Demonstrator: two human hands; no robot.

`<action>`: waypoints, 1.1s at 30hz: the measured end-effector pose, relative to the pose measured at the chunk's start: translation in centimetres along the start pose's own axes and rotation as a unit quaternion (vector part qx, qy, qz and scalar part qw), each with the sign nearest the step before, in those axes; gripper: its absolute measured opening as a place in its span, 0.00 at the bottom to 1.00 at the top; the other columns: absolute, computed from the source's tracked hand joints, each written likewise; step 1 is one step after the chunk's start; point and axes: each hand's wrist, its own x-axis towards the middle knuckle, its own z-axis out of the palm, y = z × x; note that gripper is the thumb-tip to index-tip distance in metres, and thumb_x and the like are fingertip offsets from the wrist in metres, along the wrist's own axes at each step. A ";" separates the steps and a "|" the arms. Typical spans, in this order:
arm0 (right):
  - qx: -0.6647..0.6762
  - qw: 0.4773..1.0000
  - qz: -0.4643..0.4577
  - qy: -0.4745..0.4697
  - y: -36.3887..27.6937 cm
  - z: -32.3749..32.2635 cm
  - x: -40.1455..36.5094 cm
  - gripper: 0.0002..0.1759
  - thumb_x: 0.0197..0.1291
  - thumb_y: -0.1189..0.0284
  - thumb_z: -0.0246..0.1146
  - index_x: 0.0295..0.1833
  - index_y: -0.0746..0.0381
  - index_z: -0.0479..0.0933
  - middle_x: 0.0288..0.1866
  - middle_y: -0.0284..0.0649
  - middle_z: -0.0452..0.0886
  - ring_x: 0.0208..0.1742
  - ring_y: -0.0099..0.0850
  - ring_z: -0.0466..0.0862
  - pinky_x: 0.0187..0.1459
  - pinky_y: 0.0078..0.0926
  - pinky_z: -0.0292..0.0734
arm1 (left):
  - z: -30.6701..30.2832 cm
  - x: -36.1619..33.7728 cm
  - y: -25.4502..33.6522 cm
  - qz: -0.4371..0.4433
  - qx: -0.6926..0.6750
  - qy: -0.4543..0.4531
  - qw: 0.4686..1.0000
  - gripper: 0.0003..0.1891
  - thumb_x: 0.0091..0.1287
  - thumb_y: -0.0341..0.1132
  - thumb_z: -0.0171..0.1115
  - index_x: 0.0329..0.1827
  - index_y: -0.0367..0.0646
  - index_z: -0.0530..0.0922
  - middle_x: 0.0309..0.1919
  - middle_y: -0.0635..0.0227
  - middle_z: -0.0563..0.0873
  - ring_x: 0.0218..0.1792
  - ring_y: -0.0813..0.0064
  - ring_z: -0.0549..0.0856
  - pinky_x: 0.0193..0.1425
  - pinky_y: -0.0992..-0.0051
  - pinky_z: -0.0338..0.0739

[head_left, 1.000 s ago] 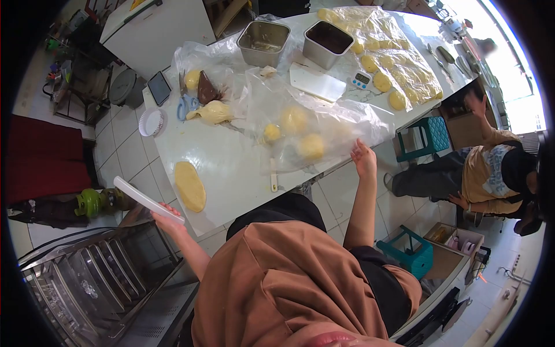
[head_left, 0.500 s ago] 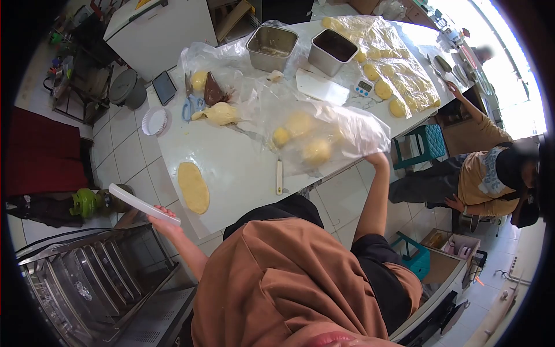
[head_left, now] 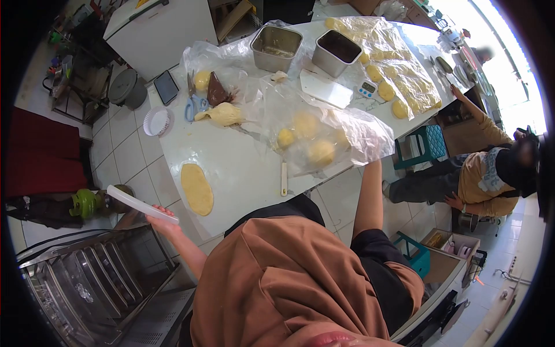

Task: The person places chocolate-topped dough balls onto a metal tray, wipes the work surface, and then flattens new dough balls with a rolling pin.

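Note:
My left hand [head_left: 164,221] is closed around one end of a white rolling pin [head_left: 136,202], held out past the table's left edge. A flattened oval of dough [head_left: 196,189] lies on the white table [head_left: 243,173]. At the table's near right edge, my right hand [head_left: 373,164] is at the border of a clear plastic sheet [head_left: 370,136]; the sheet hides its fingers. Several round yellow dough balls [head_left: 321,152] show through this sheet. A white-handled tool [head_left: 284,179] lies beside it, its far end under the plastic.
Farther back are two metal loaf tins [head_left: 276,49], a white scale [head_left: 326,88], a timer [head_left: 366,89], scissors [head_left: 195,107], a brown piping bag [head_left: 217,89] and a phone [head_left: 166,88]. A rack of trays [head_left: 98,277] stands left; another person [head_left: 480,168] stands right.
The plastic sheet has come down at its right end and now covers my right hand's fingers. My left hand still holds the rolling pin, nearly in place. The view has shifted slightly.

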 end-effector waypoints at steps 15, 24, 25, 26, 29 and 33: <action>-0.518 0.845 -0.036 -0.130 -2.6 -3.1 1.1 0.22 0.47 0.69 0.66 0.50 0.61 0.74 0.42 0.39 0.80 0.44 0.33 0.79 0.46 0.30 0.75 | -1.9 1.7 -1.2 0.022 -0.013 0.025 0.999 0.19 0.66 0.51 0.38 0.32 0.44 0.68 0.21 0.71 0.69 0.17 0.77 0.68 0.19 0.78 0.63; -0.853 0.483 -0.163 -0.114 1.8 0.2 0.6 0.28 0.38 0.67 0.72 0.50 0.59 0.75 0.42 0.43 0.81 0.45 0.37 0.80 0.48 0.31 0.74 | -1.0 1.7 -0.7 0.018 -0.046 0.035 0.998 0.22 0.68 0.53 0.38 0.33 0.42 0.70 0.18 0.70 0.69 0.15 0.78 0.67 0.17 0.77 0.62; -0.849 0.491 -0.169 -0.101 2.0 0.3 0.7 0.28 0.38 0.67 0.72 0.50 0.59 0.75 0.42 0.43 0.81 0.45 0.37 0.80 0.48 0.31 0.74 | -0.7 1.4 -0.2 0.020 -0.037 0.037 0.998 0.22 0.68 0.52 0.38 0.33 0.42 0.70 0.18 0.70 0.69 0.15 0.78 0.67 0.17 0.77 0.62; -0.843 0.500 -0.176 -0.092 1.7 0.4 0.8 0.29 0.38 0.66 0.72 0.50 0.59 0.75 0.42 0.43 0.81 0.45 0.38 0.80 0.48 0.31 0.74 | -0.4 1.1 0.2 0.020 -0.028 0.036 0.999 0.22 0.68 0.52 0.37 0.33 0.42 0.69 0.18 0.70 0.69 0.14 0.77 0.67 0.17 0.77 0.62; -0.830 0.529 -0.160 -0.073 -0.9 0.0 0.0 0.29 0.37 0.66 0.73 0.50 0.59 0.75 0.42 0.43 0.81 0.45 0.39 0.80 0.49 0.31 0.74 | -0.3 0.6 1.0 0.024 -0.010 0.037 0.999 0.22 0.69 0.52 0.35 0.32 0.42 0.68 0.17 0.69 0.69 0.14 0.78 0.68 0.16 0.77 0.62; -0.874 0.464 0.075 -0.128 -7.6 1.2 -4.0 0.30 0.37 0.65 0.73 0.51 0.59 0.75 0.42 0.44 0.81 0.46 0.40 0.80 0.50 0.32 0.74 | -1.7 0.6 0.4 0.032 0.000 0.056 0.998 0.22 0.70 0.52 0.35 0.32 0.42 0.68 0.17 0.70 0.69 0.14 0.78 0.68 0.16 0.77 0.62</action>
